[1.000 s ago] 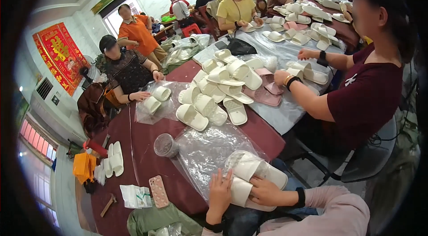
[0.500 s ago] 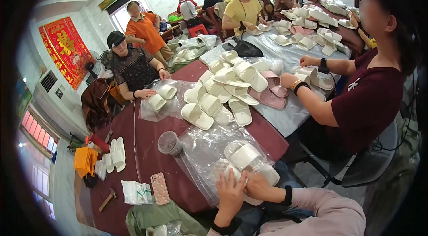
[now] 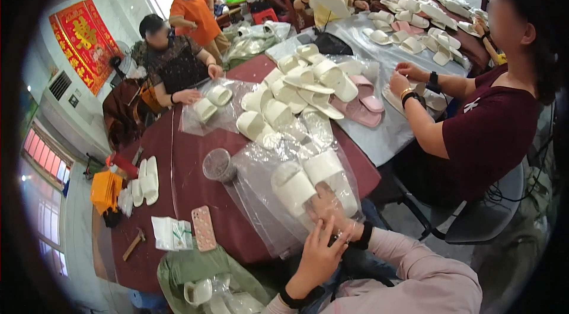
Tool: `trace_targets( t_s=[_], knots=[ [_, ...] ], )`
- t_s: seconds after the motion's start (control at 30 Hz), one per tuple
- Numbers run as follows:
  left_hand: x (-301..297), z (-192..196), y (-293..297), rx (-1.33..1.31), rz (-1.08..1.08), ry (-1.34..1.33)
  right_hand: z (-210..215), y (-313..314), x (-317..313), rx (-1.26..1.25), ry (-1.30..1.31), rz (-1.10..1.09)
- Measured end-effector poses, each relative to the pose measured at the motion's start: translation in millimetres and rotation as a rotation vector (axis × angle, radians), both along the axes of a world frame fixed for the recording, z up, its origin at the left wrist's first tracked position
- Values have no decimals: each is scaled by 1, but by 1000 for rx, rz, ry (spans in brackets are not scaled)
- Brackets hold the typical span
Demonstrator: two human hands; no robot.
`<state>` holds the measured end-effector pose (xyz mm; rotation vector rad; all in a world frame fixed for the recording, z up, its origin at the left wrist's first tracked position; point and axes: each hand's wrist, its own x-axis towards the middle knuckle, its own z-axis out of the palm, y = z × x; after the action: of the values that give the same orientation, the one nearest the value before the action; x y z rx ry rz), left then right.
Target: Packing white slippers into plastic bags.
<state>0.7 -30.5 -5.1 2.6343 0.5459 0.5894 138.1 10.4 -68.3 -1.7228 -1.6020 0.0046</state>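
A pair of white slippers lies side by side over a clear plastic bag, at the table's near edge in front of me. My right hand grips their near ends, with part of its fingers hidden between the soles and film. Just below it, my left hand holds nothing; its fingers are apart and close to my right wrist. A large heap of white slippers is beyond the bag, with pink slippers at its right side.
A round clear tub stands left of the bag. Farther left lie a phone, a white packet, a hammer and another white pair. A co-worker in maroon sits at right; another sits across the table.
The slippers have moved farther over the bag, with my right hand pushed forward on them. My left hand has come off the slippers toward my right wrist. A co-worker in yellow has raised a white slipper.
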Motion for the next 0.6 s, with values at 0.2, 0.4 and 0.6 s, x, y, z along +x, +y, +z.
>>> trace_targets(
  t_s=[0.2,0.4,0.6],
  knots=[
    [-19,-17,41,-177,602,-518,10,-3,-2,-47,92,-8],
    [-35,-76,56,-1666,427,-844,3,2,-14,-12,97,39],
    [-28,-73,34,-2019,285,-622,-1,20,-20,-37,-53,-134]
  ],
)
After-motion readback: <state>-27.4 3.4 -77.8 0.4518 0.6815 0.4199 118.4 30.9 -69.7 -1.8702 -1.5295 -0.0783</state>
